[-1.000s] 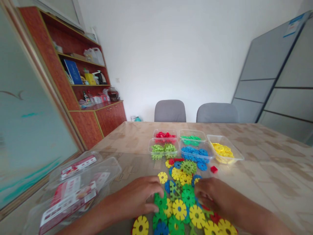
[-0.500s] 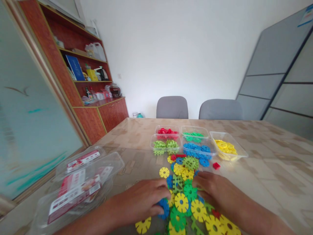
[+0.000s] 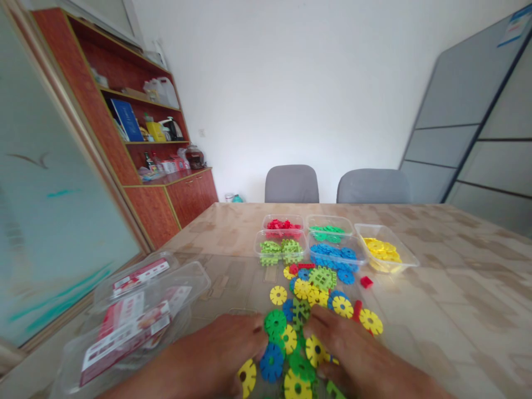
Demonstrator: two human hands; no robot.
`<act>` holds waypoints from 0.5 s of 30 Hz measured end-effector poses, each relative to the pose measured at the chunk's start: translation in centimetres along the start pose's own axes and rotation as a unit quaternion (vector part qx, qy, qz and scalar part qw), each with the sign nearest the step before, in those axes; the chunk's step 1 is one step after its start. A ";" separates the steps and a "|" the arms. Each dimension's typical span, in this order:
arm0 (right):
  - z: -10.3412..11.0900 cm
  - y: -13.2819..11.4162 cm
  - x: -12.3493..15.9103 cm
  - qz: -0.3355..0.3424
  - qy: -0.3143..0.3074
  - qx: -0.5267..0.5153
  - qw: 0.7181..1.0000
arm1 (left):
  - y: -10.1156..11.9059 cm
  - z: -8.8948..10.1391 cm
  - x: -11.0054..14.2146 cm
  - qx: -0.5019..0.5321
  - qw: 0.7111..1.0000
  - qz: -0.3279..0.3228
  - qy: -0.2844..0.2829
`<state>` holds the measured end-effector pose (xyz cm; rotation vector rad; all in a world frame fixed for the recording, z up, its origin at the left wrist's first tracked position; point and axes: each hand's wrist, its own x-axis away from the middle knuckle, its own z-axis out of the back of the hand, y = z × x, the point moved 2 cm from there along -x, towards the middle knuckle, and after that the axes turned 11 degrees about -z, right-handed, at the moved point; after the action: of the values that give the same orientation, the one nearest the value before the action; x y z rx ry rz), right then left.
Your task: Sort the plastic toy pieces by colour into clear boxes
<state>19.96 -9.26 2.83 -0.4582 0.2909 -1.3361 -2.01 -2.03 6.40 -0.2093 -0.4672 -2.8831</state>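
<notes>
Both of my hands are over a loose pile of notched plastic snowflake discs. My left hand [image 3: 226, 349] lies at the pile's left side, fingers apart, its fingertips against a green disc [image 3: 275, 325] and close to a blue disc [image 3: 271, 363]. A yellow disc [image 3: 248, 378] is partly covered by its thumb side. Opposite it, my right hand [image 3: 338, 343] has its fingers and thumb apart around a yellow disc [image 3: 315, 350]. Neither hand shows a piece gripped. Between them lie more green and yellow discs and an olive-green square lattice piece [image 3: 301, 313].
Beyond the pile, clear tubs hold red pieces [image 3: 284, 226], light-green squares [image 3: 281, 251], green discs [image 3: 328, 233], blue discs [image 3: 334, 255] and yellow discs [image 3: 381, 252]. Clear lids [image 3: 195, 277] with labels are stacked at left. A red piece [image 3: 366, 282] lies apart on the table.
My right hand has moved left and down over the pile, uncovering yellow discs and a red piece at right. My left hand has shifted slightly left and lower. Discs between them have been rearranged.
</notes>
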 end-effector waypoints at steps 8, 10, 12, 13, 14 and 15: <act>4.4 2.5 1.5 -0.066 -0.081 -0.090 0.990 | -1.4 0.7 -0.7 0.049 0.998 0.016 0.025; 5.1 2.6 2.3 -0.090 -0.135 -0.093 0.982 | -1.0 0.9 -1.4 0.075 0.995 -0.010 0.060; 5.1 2.6 2.9 -0.113 -0.164 -0.069 0.977 | -0.1 0.6 -2.2 0.105 0.990 -0.043 0.081; 4.9 2.5 3.1 -0.127 -0.172 -0.046 0.976 | 0.4 0.3 -2.5 0.122 0.987 -0.067 0.081; 4.5 2.4 3.3 -0.140 -0.178 -0.018 0.974 | 0.9 -0.1 -2.8 0.139 0.983 -0.095 0.073; 4.1 2.2 3.4 -0.148 -0.178 0.006 0.973 | 1.4 -0.5 -3.0 0.155 0.979 -0.121 0.061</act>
<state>24.45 -11.58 5.51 -0.7407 -0.0876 -1.5128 1.21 -2.96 5.79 0.0803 -0.9660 -2.9745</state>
